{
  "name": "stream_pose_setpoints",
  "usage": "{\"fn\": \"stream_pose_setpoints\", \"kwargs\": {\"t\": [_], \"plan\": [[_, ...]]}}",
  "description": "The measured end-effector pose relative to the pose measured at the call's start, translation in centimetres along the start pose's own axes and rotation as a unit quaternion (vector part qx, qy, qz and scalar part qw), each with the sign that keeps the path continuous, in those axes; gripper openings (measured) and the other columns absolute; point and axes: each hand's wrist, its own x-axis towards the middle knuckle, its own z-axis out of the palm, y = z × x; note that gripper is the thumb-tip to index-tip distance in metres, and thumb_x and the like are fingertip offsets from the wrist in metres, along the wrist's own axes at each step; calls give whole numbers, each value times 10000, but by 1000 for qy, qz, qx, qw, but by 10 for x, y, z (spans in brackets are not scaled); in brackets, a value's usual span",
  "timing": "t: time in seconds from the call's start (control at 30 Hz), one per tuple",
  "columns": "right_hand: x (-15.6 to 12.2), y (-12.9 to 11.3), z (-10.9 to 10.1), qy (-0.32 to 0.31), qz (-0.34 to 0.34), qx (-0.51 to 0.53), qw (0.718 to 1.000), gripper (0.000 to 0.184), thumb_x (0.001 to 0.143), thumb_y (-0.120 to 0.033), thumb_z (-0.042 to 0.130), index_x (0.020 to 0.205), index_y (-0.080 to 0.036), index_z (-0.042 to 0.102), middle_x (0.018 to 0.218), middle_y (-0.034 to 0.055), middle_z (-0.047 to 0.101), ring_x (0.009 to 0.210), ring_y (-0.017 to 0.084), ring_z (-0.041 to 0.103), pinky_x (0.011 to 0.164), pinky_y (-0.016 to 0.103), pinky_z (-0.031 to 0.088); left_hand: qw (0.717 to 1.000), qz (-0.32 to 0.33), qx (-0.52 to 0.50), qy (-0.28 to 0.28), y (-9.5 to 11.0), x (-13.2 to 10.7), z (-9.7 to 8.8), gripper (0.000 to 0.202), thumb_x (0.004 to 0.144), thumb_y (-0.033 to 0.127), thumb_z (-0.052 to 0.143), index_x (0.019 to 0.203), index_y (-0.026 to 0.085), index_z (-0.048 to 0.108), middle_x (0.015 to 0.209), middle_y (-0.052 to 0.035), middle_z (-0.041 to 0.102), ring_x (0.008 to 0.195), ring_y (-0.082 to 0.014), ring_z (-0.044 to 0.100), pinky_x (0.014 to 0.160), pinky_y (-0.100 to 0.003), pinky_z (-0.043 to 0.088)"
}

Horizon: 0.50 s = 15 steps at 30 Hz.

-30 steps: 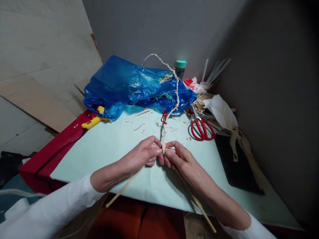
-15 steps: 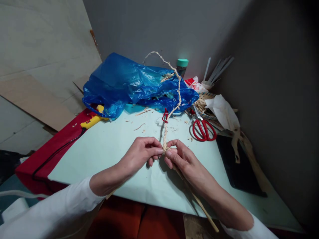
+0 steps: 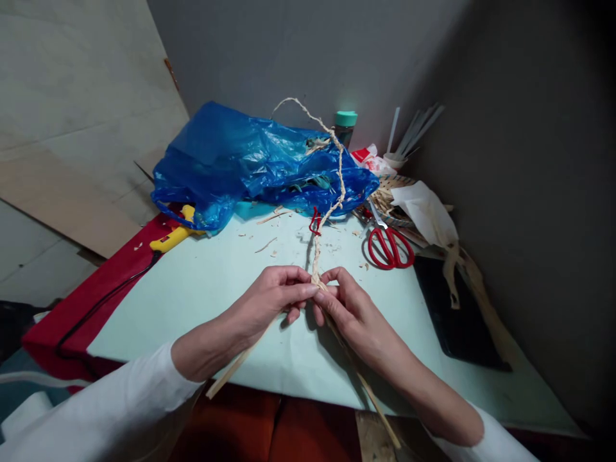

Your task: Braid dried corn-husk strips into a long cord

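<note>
A pale braided straw cord (image 3: 339,172) rises from between my hands and arches back over the blue plastic bag (image 3: 250,163). A bit of red thread (image 3: 315,222) is tied round it partway up. My left hand (image 3: 274,299) pinches the cord's lower end, fingers closed, with a loose straw strip (image 3: 231,374) trailing toward me under the wrist. My right hand (image 3: 344,308) pinches the same end from the right, and another strip (image 3: 378,417) trails back beneath that forearm. Both hands hover just above the light green table sheet (image 3: 192,289).
Red-handled scissors (image 3: 389,247) lie to the right of the cord. A yellow glue gun (image 3: 171,236) with a black cable rests on the red cloth at left. At the back right are a teal-capped bottle (image 3: 345,125), a cup of white sticks (image 3: 404,138), crumpled paper (image 3: 426,215) and a black mat (image 3: 457,314).
My hands have stayed on the cord's end, with the fingers shifting slightly as they work the strands. The left strip shows again under my left wrist. The view has drifted a little.
</note>
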Motion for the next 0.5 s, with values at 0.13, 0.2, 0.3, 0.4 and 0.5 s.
{"fn": "stream_pose_setpoints", "kwargs": {"t": [0.13,0.2,0.3,0.4,0.5], "plan": [[-3,-5,-4,13,-19,-64,998,160,977,-351,402,902,-216,444,743,-3,649,704,149,587,685,272,396,1000,-7,-3,17,1,2,0,165,796,264,646,763,117,579,604,-53,644,427,-38,404,424,-176,246],[-4,-7,-6,24,-19,-97,995,197,980,-337,385,860,-214,481,778,10,651,730,157,582,691,276,393,999,-27,-35,32,1,3,-1,172,751,246,695,775,116,586,609,-27,619,422,-25,393,422,-168,245],[-4,-9,-9,56,-27,-151,987,212,979,-317,377,836,-221,500,771,4,633,698,157,559,667,279,381,996,-45,-74,10,4,5,-3,186,704,210,739,763,115,591,618,10,558,434,-12,373,420,-159,251],[-4,-7,-9,85,-31,-189,978,194,975,-313,370,852,-226,493,734,-2,629,628,154,541,629,285,363,993,-56,-97,-41,5,6,-3,173,715,211,735,745,114,596,615,20,508,465,-19,367,417,-156,247],[-3,-5,-6,100,-25,-228,968,189,968,-306,354,848,-225,476,678,0,601,587,162,527,601,293,336,988,-62,-130,-50,2,7,-3,188,715,217,741,776,110,598,647,20,483,496,-21,372,419,-151,244]]}}
